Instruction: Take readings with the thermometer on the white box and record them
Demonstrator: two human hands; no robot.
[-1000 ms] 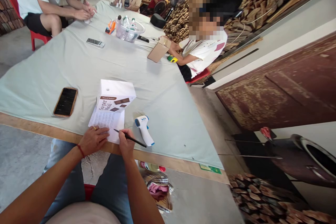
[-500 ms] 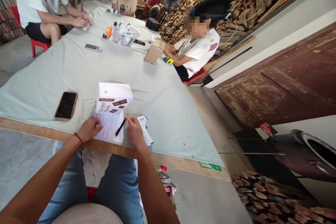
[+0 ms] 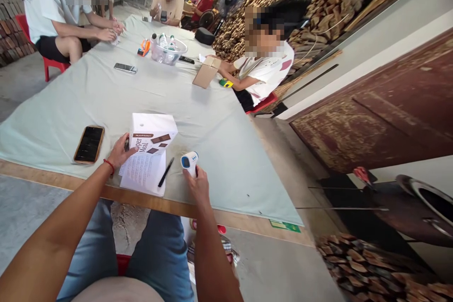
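Note:
My left hand (image 3: 121, 150) is at the near left edge of a white box (image 3: 155, 125) printed with brown bars, its thumb on the front face and its fingers round the side. The box stands on the table, by the far end of a stack of written paper sheets (image 3: 143, 175). A black pen (image 3: 165, 172) lies at the right edge of the sheets. My right hand (image 3: 198, 184) is closed round the handle of a white and blue infrared thermometer (image 3: 190, 161), its small screen facing me.
A phone (image 3: 89, 144) lies left of the box. Farther along the cloth-covered table (image 3: 226, 151) are another phone (image 3: 125, 68), a clear basket of bottles (image 3: 169, 54), a cardboard box (image 3: 206, 73) and a tape measure (image 3: 225, 83). Several people sit round the table.
My left hand has moved from the paper up to the box's left side. My right hand has let go of the pen and taken hold of the thermometer, now turned upright.

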